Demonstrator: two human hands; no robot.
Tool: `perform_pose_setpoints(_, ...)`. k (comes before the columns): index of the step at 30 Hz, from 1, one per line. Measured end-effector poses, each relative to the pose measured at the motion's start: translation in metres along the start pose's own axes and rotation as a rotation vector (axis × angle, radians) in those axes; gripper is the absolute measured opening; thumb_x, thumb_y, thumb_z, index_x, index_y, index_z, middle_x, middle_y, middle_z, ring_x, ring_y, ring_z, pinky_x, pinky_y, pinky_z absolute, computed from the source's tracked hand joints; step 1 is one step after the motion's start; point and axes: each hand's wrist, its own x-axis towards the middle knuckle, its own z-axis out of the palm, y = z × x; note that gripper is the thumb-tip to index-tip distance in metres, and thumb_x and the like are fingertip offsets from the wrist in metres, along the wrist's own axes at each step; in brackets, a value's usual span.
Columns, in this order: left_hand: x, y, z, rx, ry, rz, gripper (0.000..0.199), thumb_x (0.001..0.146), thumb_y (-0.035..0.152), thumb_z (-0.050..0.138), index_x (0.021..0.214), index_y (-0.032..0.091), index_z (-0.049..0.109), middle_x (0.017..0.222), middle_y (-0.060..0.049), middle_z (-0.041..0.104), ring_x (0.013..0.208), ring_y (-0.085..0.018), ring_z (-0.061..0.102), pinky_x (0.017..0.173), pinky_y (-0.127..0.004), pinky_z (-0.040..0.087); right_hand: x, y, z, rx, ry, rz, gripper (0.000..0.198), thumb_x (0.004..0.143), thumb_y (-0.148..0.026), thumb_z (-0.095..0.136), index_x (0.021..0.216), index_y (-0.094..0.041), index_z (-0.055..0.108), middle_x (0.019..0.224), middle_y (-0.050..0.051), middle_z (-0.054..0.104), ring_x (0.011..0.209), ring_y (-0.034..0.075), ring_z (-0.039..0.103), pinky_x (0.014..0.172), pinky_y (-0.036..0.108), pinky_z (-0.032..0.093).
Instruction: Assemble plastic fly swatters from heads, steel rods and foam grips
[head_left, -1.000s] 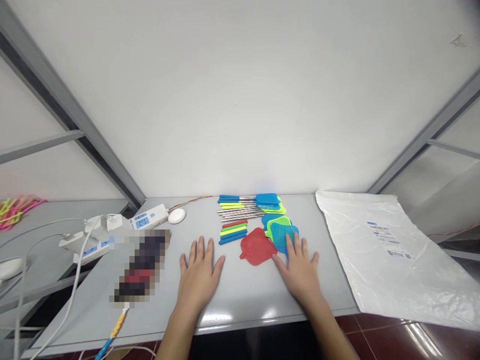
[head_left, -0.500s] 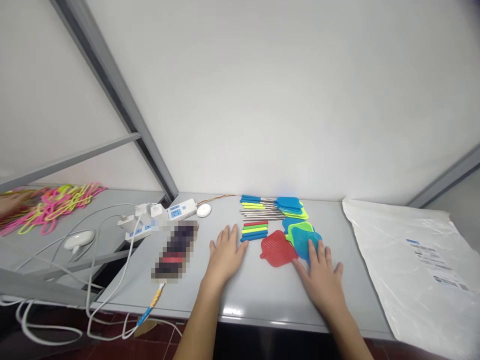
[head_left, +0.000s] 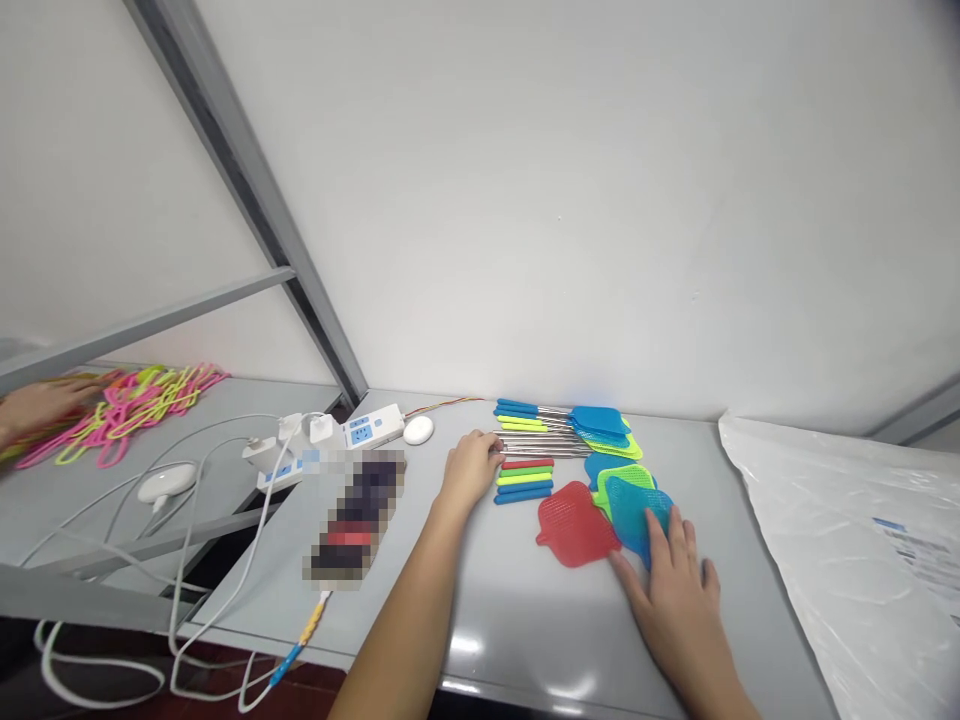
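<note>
Just below frame centre, my left hand (head_left: pixel 472 468) curls at metal rods (head_left: pixel 544 446), grip unclear; probably light, stiff, slick: pinch ends. Right hand (head_left: pixel 681 580) spread over blue swatter head (head_left: pixel 634 507).

Swatters (head_left: pixel 600 420) line the back of the tabletop (head_left: pixel 517 625), rods (head_left: pixel 541 443) just before them, handles (head_left: pixel 525 481) before those, loose heads (head_left: pixel 576 525) to the handles' right! Bag (head_left: pixel 810 530) far right, power strip (head_left: pixel 373 430) off left.
</note>
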Motion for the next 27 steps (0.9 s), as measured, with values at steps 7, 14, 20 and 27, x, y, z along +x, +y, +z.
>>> perform_pose_setpoints(7, -0.003, -0.003, -0.004, -0.097, 0.013, 0.07, 0.015, 0.088, 0.025, 0.047, 0.089, 0.022, 0.061, 0.095, -0.004, 0.061, 0.089, -0.018, 0.057, 0.075, -0.027, 0.04, 0.002, -0.002, -0.001, 0.002, 0.054, -0.029, 0.074, 0.089, -0.063, 0.022, 0.142, -0.013, 0.032, 0.155, 0.015, 0.012, 0.142, 0.032, 0.01, 0.105, 0.055, 0.024)
perform_pose_setpoints(14, -0.013, 0.005, -0.02, -0.412, 0.154, 0.096, 0.019, 0.089, 0.029, 0.044, 0.091, 0.019, 0.061, 0.094, -0.003, 0.064, 0.085, -0.016, 0.057, 0.078, -0.028, 0.043, 0.0, -0.012, -0.021, 0.149, 0.184, -0.123, 0.059, 0.091, -0.05, 0.03, 0.137, -0.012, 0.034, 0.154, 0.019, 0.014, 0.142, 0.034, 0.013, 0.104, 0.054, 0.026)
perform_pose_setpoints(20, -0.025, 0.045, -0.012, -0.632, 0.041, 0.169, 0.018, 0.088, 0.031, 0.048, 0.092, 0.019, 0.061, 0.095, -0.003, 0.063, 0.082, -0.015, 0.056, 0.073, -0.026, 0.045, 0.031, -0.024, -0.048, 0.191, 0.315, -0.334, 0.049, 0.091, -0.043, 0.042, 0.131, -0.016, 0.04, 0.147, 0.02, 0.032, 0.137, 0.031, 0.028, 0.106, 0.049, 0.022)
perform_pose_setpoints(27, -0.031, 0.063, 0.004, -0.668, 0.092, 0.232, 0.02, 0.087, 0.032, 0.052, 0.092, 0.021, 0.068, 0.097, -0.005, 0.065, 0.09, -0.018, 0.058, 0.078, -0.029, 0.047, 0.089, -0.019, -0.047, 0.066, 0.178, -0.562, 0.032, 0.098, -0.03, 0.034, 0.093, -0.02, 0.063, 0.08, 0.003, 0.065, 0.077, 0.015, 0.057, 0.09, 0.035, 0.029)
